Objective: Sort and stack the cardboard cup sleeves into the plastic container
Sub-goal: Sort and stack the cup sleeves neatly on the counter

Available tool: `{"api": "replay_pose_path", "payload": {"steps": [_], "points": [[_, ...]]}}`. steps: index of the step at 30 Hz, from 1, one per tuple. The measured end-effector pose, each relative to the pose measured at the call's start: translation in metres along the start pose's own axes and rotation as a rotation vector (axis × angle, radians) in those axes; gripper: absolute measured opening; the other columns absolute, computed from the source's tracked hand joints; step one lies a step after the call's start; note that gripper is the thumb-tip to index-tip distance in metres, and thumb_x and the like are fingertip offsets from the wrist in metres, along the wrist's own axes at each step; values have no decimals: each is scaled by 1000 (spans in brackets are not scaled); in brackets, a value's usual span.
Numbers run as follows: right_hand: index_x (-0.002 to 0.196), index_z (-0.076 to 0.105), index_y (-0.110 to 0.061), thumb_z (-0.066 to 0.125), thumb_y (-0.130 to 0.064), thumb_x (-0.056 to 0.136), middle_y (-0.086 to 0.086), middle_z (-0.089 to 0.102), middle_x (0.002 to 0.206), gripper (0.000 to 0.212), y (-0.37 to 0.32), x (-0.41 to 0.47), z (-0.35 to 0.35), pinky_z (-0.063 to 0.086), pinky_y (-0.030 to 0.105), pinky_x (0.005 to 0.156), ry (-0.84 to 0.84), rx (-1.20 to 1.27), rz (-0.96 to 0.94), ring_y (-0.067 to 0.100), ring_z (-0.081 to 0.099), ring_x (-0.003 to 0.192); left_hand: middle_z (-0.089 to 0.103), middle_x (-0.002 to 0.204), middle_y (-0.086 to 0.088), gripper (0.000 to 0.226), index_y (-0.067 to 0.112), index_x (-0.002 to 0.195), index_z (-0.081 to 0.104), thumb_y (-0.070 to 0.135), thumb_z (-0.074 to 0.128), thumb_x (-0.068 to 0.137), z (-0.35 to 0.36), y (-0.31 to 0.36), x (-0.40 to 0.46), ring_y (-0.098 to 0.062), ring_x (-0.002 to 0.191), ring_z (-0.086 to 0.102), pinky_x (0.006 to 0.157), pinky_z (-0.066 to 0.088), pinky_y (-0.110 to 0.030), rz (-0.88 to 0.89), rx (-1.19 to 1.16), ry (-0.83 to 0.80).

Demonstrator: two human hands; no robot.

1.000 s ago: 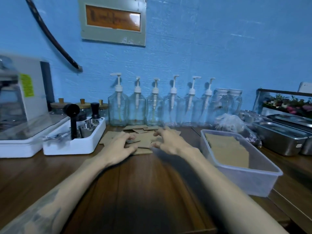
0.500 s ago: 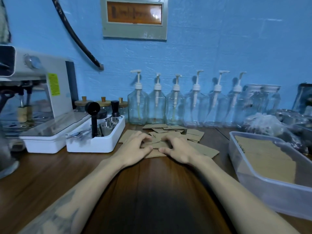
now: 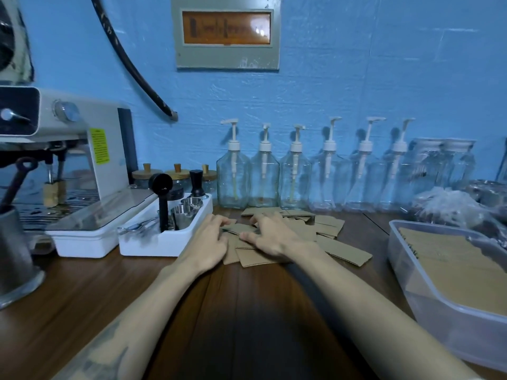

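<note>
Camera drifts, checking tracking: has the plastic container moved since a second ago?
No. The plastic container has its far left corner still lined up below the last pump bottle.

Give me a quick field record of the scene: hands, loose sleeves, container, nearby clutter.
left hand: resting on the loose pile, fingers curled at a sleeve edge
right hand: spread flat on the same pile
cardboard sleeves: scattered, overlapping on the wooden counter
plastic container: at the right, already holding stacked sleeves
pump bottles: a row along the wall
white tray: left of the pile
</note>
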State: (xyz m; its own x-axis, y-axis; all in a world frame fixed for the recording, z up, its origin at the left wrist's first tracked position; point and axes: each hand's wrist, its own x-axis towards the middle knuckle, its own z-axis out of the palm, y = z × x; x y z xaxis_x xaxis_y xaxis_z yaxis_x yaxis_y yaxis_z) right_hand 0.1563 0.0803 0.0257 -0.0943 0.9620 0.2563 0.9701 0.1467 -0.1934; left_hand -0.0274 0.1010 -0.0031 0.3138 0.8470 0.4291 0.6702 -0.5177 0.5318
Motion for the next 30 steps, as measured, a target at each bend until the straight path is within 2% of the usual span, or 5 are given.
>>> {"api": "replay_pose_path", "payload": {"steps": [6, 11, 22, 26, 30], "points": [[120, 56, -19, 47, -64, 89, 11, 61, 126, 56, -11, 18, 17, 33, 45, 100, 2, -61, 43, 32, 46, 122, 42, 142, 0, 43, 18, 140, 43, 14, 45, 98, 3, -4, -2, -14, 132, 40, 102, 27, -20, -20, -2, -14], [111, 57, -29, 65, -48, 81, -1, 65, 117, 37, -7, 16, 10, 37, 39, 97, 63, 136, 33, 23, 51, 116, 41, 139, 2, 45, 18, 140, 42, 9, 45, 96, 4, -2, -1, -11, 132, 40, 100, 26, -18, -14, -17, -16], [139, 45, -25, 82, -25, 76, 1, 50, 138, 73, 23, -29, -10, 35, 32, 108, 111, 240, -97, 17, 44, 128, 45, 139, 2, 44, 23, 141, 39, 17, 48, 98, 7, 11, -7, -8, 126, 45, 106, 38, -27, 47, -70, -57], [134, 52, -25, 70, -3, 84, 2, 59, 127, 57, 31, -44, -26, 43, 32, 102, 120, 420, -8, 17, 55, 115, 49, 129, 7, 48, 28, 141, 38, 18, 53, 97, 11, 17, -12, 0, 109, 53, 80, 44, -7, 57, -149, -67], [120, 64, -22, 62, 0, 90, -7, 65, 111, 37, 41, -58, -45, 43, 23, 92, 170, 544, 15, 11, 56, 106, 50, 127, 8, 47, 24, 141, 41, 27, 56, 97, 13, 24, -15, -6, 117, 50, 99, 39, -22, 68, -137, -47]]}}
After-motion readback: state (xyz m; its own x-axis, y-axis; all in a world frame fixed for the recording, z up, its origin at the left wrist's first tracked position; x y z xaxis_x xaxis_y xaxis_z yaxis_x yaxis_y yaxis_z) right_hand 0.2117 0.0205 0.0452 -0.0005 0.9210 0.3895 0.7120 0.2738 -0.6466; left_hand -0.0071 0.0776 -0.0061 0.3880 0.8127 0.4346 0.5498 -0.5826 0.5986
